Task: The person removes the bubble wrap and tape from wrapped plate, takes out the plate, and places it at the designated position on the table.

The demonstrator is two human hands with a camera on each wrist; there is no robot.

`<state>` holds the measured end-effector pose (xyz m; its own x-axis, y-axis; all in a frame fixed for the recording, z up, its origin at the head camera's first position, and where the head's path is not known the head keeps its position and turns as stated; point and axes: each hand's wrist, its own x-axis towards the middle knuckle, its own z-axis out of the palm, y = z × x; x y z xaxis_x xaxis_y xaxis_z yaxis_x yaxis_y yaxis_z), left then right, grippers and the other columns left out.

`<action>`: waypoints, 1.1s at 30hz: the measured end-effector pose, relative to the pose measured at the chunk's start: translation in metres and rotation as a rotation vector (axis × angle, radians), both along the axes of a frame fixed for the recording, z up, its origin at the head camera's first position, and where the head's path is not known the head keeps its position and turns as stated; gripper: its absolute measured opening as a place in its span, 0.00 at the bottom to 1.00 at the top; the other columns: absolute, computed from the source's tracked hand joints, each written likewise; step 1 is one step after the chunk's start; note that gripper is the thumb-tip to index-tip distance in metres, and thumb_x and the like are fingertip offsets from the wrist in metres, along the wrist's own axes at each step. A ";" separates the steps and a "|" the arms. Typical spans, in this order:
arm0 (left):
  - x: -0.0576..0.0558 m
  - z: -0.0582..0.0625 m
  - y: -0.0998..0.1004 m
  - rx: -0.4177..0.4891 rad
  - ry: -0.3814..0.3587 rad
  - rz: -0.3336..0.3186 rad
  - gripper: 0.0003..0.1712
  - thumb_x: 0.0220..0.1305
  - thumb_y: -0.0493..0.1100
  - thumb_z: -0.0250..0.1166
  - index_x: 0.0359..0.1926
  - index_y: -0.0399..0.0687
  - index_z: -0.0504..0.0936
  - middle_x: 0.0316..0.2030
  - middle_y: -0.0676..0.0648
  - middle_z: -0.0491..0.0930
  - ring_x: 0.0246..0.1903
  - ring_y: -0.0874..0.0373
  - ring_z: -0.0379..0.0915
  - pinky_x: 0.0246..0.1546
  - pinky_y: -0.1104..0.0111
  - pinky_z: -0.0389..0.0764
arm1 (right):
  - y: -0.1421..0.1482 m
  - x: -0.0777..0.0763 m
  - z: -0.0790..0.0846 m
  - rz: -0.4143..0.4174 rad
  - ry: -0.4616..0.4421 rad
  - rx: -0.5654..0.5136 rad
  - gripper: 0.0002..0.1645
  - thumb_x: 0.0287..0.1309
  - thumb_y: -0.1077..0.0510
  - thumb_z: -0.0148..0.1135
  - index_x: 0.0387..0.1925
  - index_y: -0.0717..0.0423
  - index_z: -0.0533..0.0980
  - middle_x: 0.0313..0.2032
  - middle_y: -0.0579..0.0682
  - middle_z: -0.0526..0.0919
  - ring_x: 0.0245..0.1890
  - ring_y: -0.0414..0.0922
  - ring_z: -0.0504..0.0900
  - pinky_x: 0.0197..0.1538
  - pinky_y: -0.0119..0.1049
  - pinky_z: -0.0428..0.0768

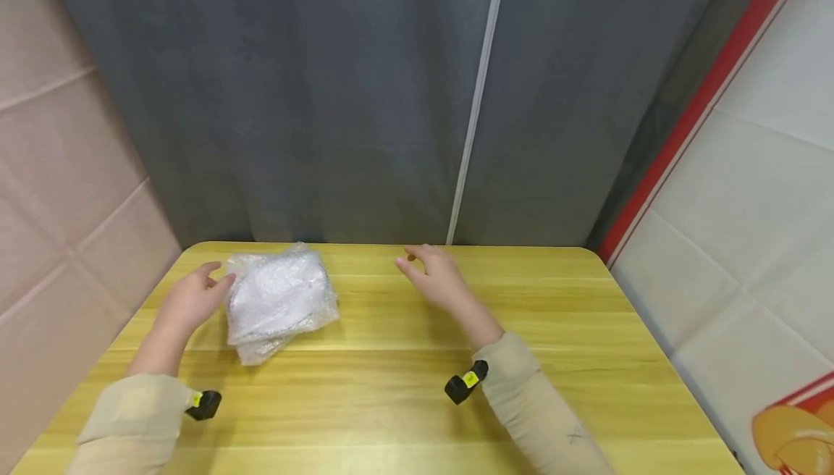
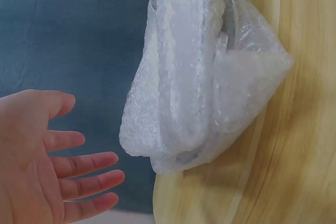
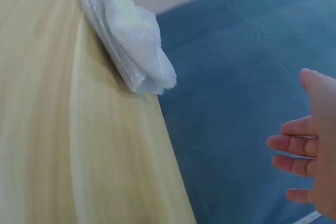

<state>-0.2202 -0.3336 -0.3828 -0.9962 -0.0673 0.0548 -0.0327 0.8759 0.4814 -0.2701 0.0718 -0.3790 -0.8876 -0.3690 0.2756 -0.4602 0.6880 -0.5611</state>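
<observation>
A folded bundle of clear bubble wrap [image 1: 280, 294] lies on the left part of the wooden table, its layers loosely stacked; whether something is inside I cannot tell. My left hand [image 1: 192, 297] is just left of the bundle, and in the left wrist view its fingers [image 2: 89, 184] are spread and apart from the wrap. Farther right, my right hand [image 1: 438, 276] hovers over the table near its back edge. The fingers [image 3: 296, 145] of that hand are extended and hold nothing, with the bubble wrap [image 3: 134, 40] at a distance from them.
The yellow wood-grain table [image 1: 365, 402] has rounded back corners. A dark grey curtain [image 1: 313, 98] with a pale vertical strip hangs behind it. Pinkish panels [image 1: 65, 171] stand at the left, and a white sheet with a red border [image 1: 704, 91] at the right.
</observation>
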 end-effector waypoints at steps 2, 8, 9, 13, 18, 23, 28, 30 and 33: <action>0.001 -0.001 -0.001 0.003 -0.003 0.004 0.43 0.72 0.61 0.43 0.66 0.23 0.57 0.49 0.21 0.71 0.45 0.28 0.70 0.40 0.42 0.72 | -0.006 0.000 -0.002 0.002 -0.022 -0.021 0.31 0.69 0.41 0.50 0.61 0.58 0.72 0.51 0.53 0.79 0.58 0.52 0.72 0.61 0.50 0.68; 0.000 -0.004 -0.003 0.031 -0.032 0.026 0.42 0.72 0.59 0.43 0.66 0.23 0.56 0.51 0.19 0.69 0.46 0.27 0.69 0.42 0.41 0.71 | -0.024 -0.002 -0.009 0.027 -0.067 -0.092 0.30 0.68 0.43 0.52 0.62 0.58 0.71 0.50 0.54 0.79 0.54 0.52 0.75 0.56 0.47 0.73; 0.000 -0.005 -0.004 0.035 -0.037 0.030 0.42 0.72 0.59 0.43 0.66 0.23 0.55 0.51 0.19 0.69 0.47 0.27 0.69 0.42 0.41 0.71 | -0.027 -0.002 -0.010 0.031 -0.076 -0.105 0.30 0.68 0.44 0.53 0.63 0.58 0.71 0.50 0.54 0.79 0.54 0.52 0.75 0.55 0.46 0.73; 0.000 -0.007 -0.007 0.056 -0.050 0.042 0.42 0.73 0.59 0.42 0.67 0.23 0.54 0.52 0.19 0.68 0.48 0.27 0.68 0.43 0.40 0.71 | -0.038 -0.002 -0.015 0.040 -0.115 -0.160 0.30 0.68 0.45 0.53 0.63 0.58 0.70 0.50 0.53 0.79 0.52 0.52 0.76 0.53 0.46 0.75; 0.000 -0.010 -0.009 0.095 -0.051 0.054 0.43 0.73 0.59 0.42 0.67 0.22 0.52 0.53 0.18 0.66 0.49 0.26 0.67 0.45 0.40 0.70 | -0.053 -0.002 -0.020 0.037 -0.184 -0.240 0.30 0.67 0.45 0.55 0.63 0.58 0.70 0.50 0.53 0.79 0.51 0.51 0.76 0.50 0.42 0.77; -0.001 -0.013 -0.009 0.145 -0.045 0.064 0.43 0.73 0.58 0.42 0.67 0.21 0.51 0.54 0.16 0.63 0.51 0.24 0.64 0.47 0.39 0.69 | -0.066 -0.003 -0.027 0.021 -0.228 -0.310 0.29 0.66 0.46 0.57 0.61 0.58 0.72 0.48 0.51 0.80 0.48 0.48 0.77 0.48 0.39 0.78; -0.003 -0.018 -0.010 0.193 -0.057 0.079 0.43 0.73 0.58 0.42 0.67 0.21 0.49 0.55 0.16 0.61 0.53 0.24 0.63 0.49 0.39 0.69 | -0.077 -0.005 -0.035 0.009 -0.271 -0.382 0.28 0.65 0.47 0.58 0.60 0.59 0.73 0.47 0.51 0.81 0.46 0.47 0.77 0.44 0.36 0.78; -0.004 -0.020 -0.010 0.209 -0.059 0.087 0.43 0.73 0.58 0.42 0.67 0.21 0.49 0.56 0.16 0.61 0.53 0.24 0.62 0.49 0.39 0.68 | -0.081 -0.005 -0.039 0.006 -0.294 -0.412 0.28 0.65 0.48 0.59 0.60 0.59 0.73 0.46 0.51 0.81 0.45 0.46 0.77 0.42 0.35 0.78; -0.005 -0.022 -0.011 0.232 -0.063 0.090 0.43 0.73 0.58 0.42 0.68 0.21 0.48 0.56 0.16 0.60 0.53 0.24 0.62 0.50 0.39 0.67 | -0.087 -0.005 -0.044 -0.001 -0.318 -0.452 0.27 0.64 0.49 0.60 0.59 0.60 0.74 0.46 0.51 0.81 0.44 0.46 0.78 0.40 0.34 0.78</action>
